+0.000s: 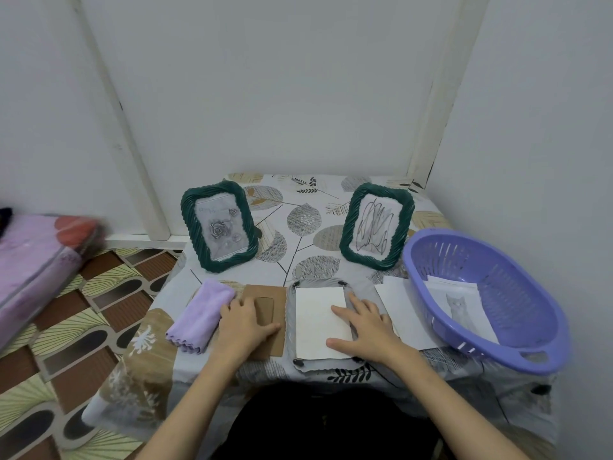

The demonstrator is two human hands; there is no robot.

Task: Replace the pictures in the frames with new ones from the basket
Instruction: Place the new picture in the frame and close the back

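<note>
**Open frame face down at table front, both hands flat on parts**

Left to right across the table (308,194), which carries a leaf-print cloth:

A folded lilac cloth (199,315) lies at 9 o'clock from the work area, its long axis running from near-left to far-right.

The left hand (247,322) rests flat on the brown backing board (267,318), fingers straight and spread, gripping nothing. The board lies flat, long axis toward 12 o'clock, just beside the open frame.

The open frame (320,322) lies face down at table centre front, long axis toward 12 o'clock, its near end at the table's front edge. A white sheet (320,322) lies in its recess, blank side up. The right hand (365,323) presses on the frame's right side, fingers straight and reaching onto the sheet, thumb extended, nothing gripped.

Two green frames stand upright at the rear: the rose frame (219,225) at 11 o'clock, the scribble frame (376,225) at 1 o'clock, both portrait, facing the person. Faint writing tops the rose picture; it cannot be read.

Loose white papers (403,313) lie at 3 o'clock, partly under the purple basket (517,353). The basket holds a cat picture (459,303) and overhangs the table's front-right edge.

Bare table surface lies between the two standing frames.
</note>
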